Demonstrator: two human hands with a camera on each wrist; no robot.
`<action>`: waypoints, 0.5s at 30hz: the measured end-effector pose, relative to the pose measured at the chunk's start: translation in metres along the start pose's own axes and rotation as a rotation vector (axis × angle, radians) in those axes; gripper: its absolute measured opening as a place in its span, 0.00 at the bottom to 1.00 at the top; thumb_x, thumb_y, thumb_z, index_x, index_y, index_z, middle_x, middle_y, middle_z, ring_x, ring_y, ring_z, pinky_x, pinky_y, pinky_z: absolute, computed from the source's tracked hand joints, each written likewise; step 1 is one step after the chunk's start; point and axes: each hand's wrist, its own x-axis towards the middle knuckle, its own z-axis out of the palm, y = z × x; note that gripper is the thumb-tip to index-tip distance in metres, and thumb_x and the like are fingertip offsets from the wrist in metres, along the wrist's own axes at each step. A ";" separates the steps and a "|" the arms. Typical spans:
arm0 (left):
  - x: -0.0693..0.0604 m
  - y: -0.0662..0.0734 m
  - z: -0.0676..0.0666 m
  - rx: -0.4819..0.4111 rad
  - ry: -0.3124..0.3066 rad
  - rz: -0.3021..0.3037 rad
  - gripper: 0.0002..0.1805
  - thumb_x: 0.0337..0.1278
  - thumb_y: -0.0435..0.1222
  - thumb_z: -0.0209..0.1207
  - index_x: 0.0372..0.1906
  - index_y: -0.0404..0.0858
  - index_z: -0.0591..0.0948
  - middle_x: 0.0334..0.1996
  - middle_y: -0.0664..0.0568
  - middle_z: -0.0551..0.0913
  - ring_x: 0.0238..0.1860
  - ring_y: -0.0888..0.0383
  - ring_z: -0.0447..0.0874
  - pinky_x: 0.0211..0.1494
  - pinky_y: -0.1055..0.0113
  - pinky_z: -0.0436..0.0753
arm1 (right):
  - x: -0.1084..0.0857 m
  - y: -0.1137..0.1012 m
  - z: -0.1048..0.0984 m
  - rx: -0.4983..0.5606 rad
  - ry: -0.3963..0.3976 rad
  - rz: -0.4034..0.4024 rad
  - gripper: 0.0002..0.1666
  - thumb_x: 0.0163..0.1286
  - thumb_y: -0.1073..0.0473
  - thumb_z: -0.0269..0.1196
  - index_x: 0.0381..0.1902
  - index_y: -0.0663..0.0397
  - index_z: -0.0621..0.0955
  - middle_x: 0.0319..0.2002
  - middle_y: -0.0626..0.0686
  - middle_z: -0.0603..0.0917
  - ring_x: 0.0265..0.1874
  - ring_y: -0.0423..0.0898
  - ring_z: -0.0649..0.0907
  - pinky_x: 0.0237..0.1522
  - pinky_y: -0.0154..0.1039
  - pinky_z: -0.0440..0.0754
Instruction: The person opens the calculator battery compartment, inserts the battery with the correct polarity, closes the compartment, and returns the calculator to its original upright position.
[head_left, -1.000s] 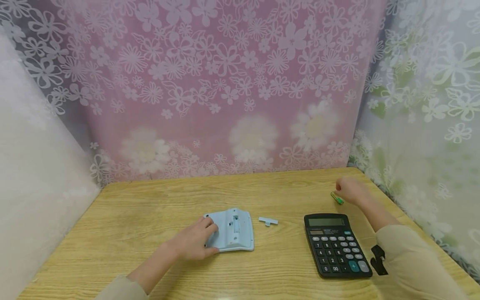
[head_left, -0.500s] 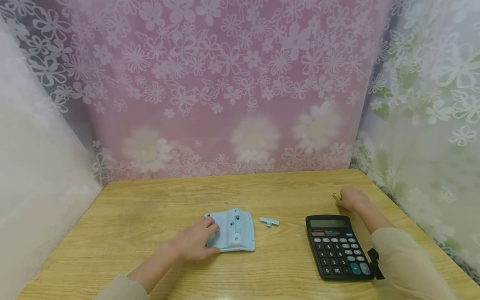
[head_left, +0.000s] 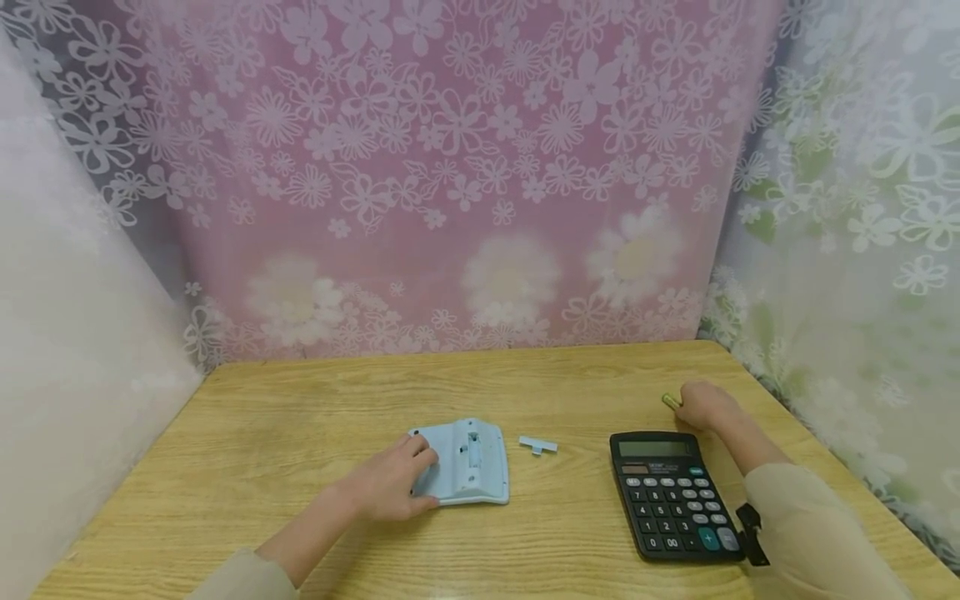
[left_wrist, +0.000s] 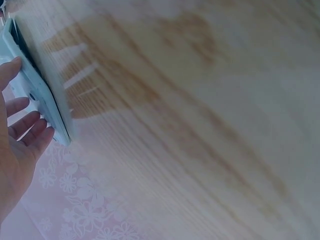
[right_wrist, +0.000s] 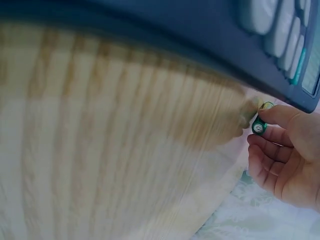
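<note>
Currently R hand pinches green-gold cyl. battery nr R edge, wood-grain worktop; L hand fingers wide on pale-blue plastic device.

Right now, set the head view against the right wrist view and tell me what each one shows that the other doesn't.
Only the head view: the left hand resting on the face-down blue calculator, its battery slot uncovered, and the small cover beside it.

Only the right wrist view: the palm side of the right hand and the silver end of the battery it pinches.

Both: the right hand, the battery, the black calculator and the table.
</note>
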 end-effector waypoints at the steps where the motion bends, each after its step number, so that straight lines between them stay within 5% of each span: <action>1: 0.000 0.000 0.000 0.002 0.002 0.000 0.25 0.55 0.51 0.60 0.51 0.38 0.74 0.45 0.54 0.68 0.43 0.59 0.65 0.44 0.67 0.72 | 0.000 0.000 0.000 0.007 0.001 -0.002 0.10 0.54 0.63 0.57 0.17 0.56 0.69 0.18 0.53 0.70 0.19 0.49 0.70 0.24 0.43 0.69; 8: -0.001 0.001 -0.001 0.008 0.006 0.009 0.24 0.56 0.50 0.59 0.51 0.38 0.73 0.45 0.54 0.68 0.43 0.59 0.64 0.45 0.67 0.71 | 0.002 0.005 -0.003 0.059 -0.029 0.001 0.19 0.61 0.54 0.56 0.13 0.52 0.68 0.14 0.48 0.67 0.15 0.44 0.67 0.19 0.38 0.65; 15: 0.001 -0.001 0.001 0.051 -0.001 0.027 0.23 0.56 0.51 0.58 0.50 0.40 0.73 0.43 0.55 0.66 0.39 0.60 0.62 0.41 0.69 0.68 | -0.003 0.008 -0.013 0.116 -0.005 -0.069 0.11 0.56 0.62 0.56 0.15 0.57 0.72 0.12 0.46 0.68 0.11 0.40 0.68 0.15 0.34 0.67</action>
